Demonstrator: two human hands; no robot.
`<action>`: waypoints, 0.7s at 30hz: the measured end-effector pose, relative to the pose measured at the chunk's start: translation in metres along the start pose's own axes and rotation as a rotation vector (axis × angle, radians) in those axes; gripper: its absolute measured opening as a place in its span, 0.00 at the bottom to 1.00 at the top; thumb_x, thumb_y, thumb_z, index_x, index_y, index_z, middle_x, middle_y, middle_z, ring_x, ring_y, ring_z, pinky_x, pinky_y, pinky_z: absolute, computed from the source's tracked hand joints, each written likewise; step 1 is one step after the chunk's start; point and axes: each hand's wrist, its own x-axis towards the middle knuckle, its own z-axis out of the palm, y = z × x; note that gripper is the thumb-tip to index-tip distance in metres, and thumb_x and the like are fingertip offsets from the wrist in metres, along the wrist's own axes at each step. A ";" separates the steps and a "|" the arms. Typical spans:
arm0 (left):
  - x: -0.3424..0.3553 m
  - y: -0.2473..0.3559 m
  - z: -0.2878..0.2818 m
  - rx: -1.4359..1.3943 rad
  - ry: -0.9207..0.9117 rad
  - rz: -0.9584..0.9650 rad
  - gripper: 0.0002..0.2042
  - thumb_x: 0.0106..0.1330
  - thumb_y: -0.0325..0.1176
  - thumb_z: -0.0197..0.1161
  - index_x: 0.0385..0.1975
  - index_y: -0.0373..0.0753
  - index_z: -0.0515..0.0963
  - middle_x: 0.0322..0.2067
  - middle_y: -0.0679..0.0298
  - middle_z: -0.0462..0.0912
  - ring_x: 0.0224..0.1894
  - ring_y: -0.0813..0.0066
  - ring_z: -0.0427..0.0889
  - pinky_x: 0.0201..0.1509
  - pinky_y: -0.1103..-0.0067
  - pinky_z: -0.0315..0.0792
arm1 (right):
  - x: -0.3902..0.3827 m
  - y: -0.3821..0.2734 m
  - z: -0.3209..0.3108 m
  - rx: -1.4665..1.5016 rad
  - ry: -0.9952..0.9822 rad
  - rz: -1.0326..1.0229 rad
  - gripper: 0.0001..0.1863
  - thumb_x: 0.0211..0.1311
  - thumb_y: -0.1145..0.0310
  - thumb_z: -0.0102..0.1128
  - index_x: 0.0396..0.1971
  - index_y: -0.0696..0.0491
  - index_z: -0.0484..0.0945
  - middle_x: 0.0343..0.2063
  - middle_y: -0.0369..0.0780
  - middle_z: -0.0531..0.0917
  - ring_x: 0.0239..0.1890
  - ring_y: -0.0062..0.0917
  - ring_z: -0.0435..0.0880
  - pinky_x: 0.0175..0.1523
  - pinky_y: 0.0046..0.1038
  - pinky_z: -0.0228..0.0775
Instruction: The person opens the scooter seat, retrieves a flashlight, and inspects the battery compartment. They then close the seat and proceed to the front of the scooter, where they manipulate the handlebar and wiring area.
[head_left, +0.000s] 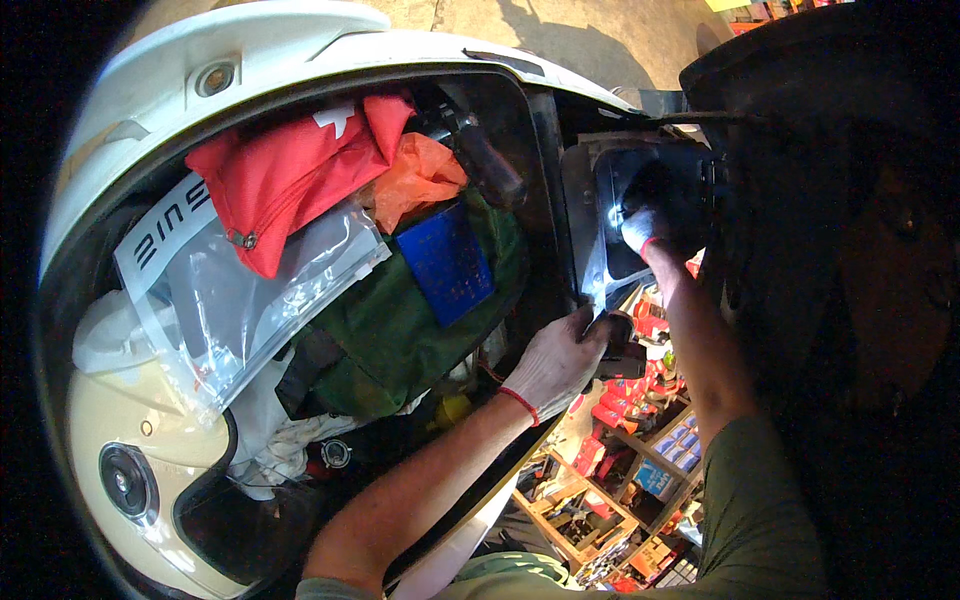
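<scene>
My left hand (pixel 562 365), in a pale glove with dark fingertips, is closed at the near edge of a dark opening. A dark boxy object (pixel 625 350) sits in its grip; its kind is not clear. My right hand (pixel 642 228), also in a pale glove, reaches into the black recess (pixel 627 262) of a scooter body. A bright spot of light falls by its fingers, which are blurred by glare and partly hidden; what they touch cannot be made out.
Left of my hands lies the open storage bay, holding a cream helmet (pixel 130 410), red pouch (pixel 300 175), clear zip bag (pixel 260 300), blue booklet (pixel 447 262), dark green bag (pixel 400 350) and orange cloth (pixel 420 180). The dark raised seat (pixel 830 200) stands at right. Shelved goods (pixel 640 450) show below.
</scene>
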 end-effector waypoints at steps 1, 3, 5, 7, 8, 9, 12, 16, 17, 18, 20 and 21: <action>0.002 -0.006 0.002 -0.016 0.011 0.006 0.24 0.72 0.47 0.51 0.53 0.30 0.74 0.44 0.38 0.80 0.50 0.43 0.80 0.51 0.65 0.72 | 0.001 0.001 0.000 0.055 0.012 0.001 0.16 0.60 0.59 0.50 0.35 0.51 0.85 0.37 0.47 0.87 0.40 0.41 0.87 0.47 0.44 0.77; 0.008 -0.023 0.006 -0.122 -0.031 0.053 0.19 0.75 0.39 0.50 0.56 0.31 0.74 0.47 0.52 0.82 0.50 0.67 0.77 0.55 0.74 0.70 | 0.007 0.001 0.009 -0.151 -0.098 -0.134 0.18 0.59 0.65 0.49 0.40 0.61 0.82 0.40 0.55 0.85 0.46 0.47 0.84 0.52 0.46 0.74; 0.008 -0.021 0.002 -0.197 -0.095 0.071 0.17 0.77 0.35 0.50 0.58 0.32 0.74 0.49 0.61 0.82 0.50 0.80 0.75 0.58 0.80 0.68 | 0.014 0.010 0.020 -0.042 -0.033 0.018 0.19 0.60 0.64 0.49 0.42 0.59 0.82 0.44 0.51 0.85 0.48 0.47 0.84 0.52 0.48 0.75; 0.004 -0.001 0.002 -0.253 -0.268 0.054 0.17 0.77 0.34 0.49 0.59 0.32 0.73 0.51 0.64 0.80 0.51 0.82 0.74 0.60 0.81 0.67 | 0.015 0.080 0.068 -0.122 0.332 -0.016 0.19 0.58 0.64 0.52 0.45 0.54 0.82 0.46 0.49 0.84 0.49 0.46 0.83 0.52 0.44 0.76; 0.008 -0.005 0.000 -0.292 -0.235 0.097 0.17 0.77 0.34 0.49 0.59 0.32 0.73 0.51 0.63 0.81 0.51 0.82 0.75 0.60 0.81 0.67 | 0.027 0.059 0.062 -0.013 0.053 0.142 0.19 0.56 0.65 0.55 0.48 0.53 0.82 0.47 0.49 0.84 0.48 0.45 0.84 0.52 0.43 0.76; 0.016 -0.012 0.005 -0.323 -0.239 0.137 0.17 0.77 0.35 0.49 0.59 0.32 0.73 0.51 0.63 0.81 0.51 0.81 0.75 0.60 0.81 0.67 | 0.027 0.054 0.055 0.082 -0.229 0.333 0.21 0.54 0.66 0.57 0.50 0.51 0.81 0.48 0.49 0.84 0.47 0.45 0.84 0.52 0.42 0.76; 0.018 0.000 -0.001 -0.448 -0.185 0.139 0.18 0.78 0.36 0.48 0.59 0.32 0.73 0.51 0.63 0.80 0.50 0.80 0.76 0.59 0.81 0.68 | -0.001 0.003 -0.007 -0.038 -0.074 -0.081 0.23 0.52 0.72 0.57 0.51 0.52 0.79 0.54 0.51 0.79 0.53 0.48 0.80 0.57 0.42 0.74; 0.019 0.020 -0.004 -0.381 -0.150 0.020 0.19 0.78 0.41 0.47 0.60 0.36 0.73 0.44 0.67 0.82 0.37 0.83 0.79 0.41 0.84 0.73 | 0.007 0.010 -0.005 0.054 -0.147 0.235 0.15 0.53 0.66 0.58 0.40 0.53 0.85 0.43 0.52 0.85 0.44 0.46 0.86 0.50 0.43 0.78; 0.012 0.032 -0.008 -0.334 -0.143 -0.054 0.20 0.78 0.42 0.48 0.60 0.37 0.73 0.42 0.68 0.83 0.34 0.85 0.78 0.37 0.85 0.73 | 0.004 0.014 -0.001 0.082 -0.138 0.216 0.16 0.53 0.67 0.57 0.42 0.54 0.84 0.44 0.52 0.84 0.45 0.46 0.85 0.50 0.43 0.78; 0.019 0.016 -0.003 -0.386 -0.125 0.055 0.20 0.78 0.45 0.48 0.59 0.38 0.74 0.37 0.71 0.82 0.28 0.88 0.75 0.27 0.86 0.68 | 0.004 0.015 -0.004 0.106 -0.117 0.193 0.18 0.54 0.68 0.57 0.45 0.54 0.82 0.45 0.53 0.84 0.46 0.46 0.85 0.51 0.44 0.77; 0.023 0.012 0.003 -0.430 -0.108 0.053 0.20 0.78 0.45 0.47 0.58 0.38 0.74 0.37 0.71 0.82 0.28 0.88 0.74 0.27 0.86 0.68 | 0.003 0.019 -0.001 0.164 -0.082 0.157 0.20 0.54 0.69 0.57 0.49 0.55 0.80 0.46 0.53 0.84 0.47 0.46 0.84 0.52 0.44 0.77; 0.023 0.013 0.004 -0.453 -0.095 0.048 0.20 0.78 0.45 0.47 0.58 0.38 0.75 0.36 0.71 0.82 0.27 0.87 0.74 0.28 0.86 0.68 | 0.001 0.016 -0.001 0.194 -0.068 0.136 0.22 0.54 0.69 0.57 0.51 0.56 0.78 0.47 0.53 0.83 0.48 0.46 0.84 0.52 0.44 0.77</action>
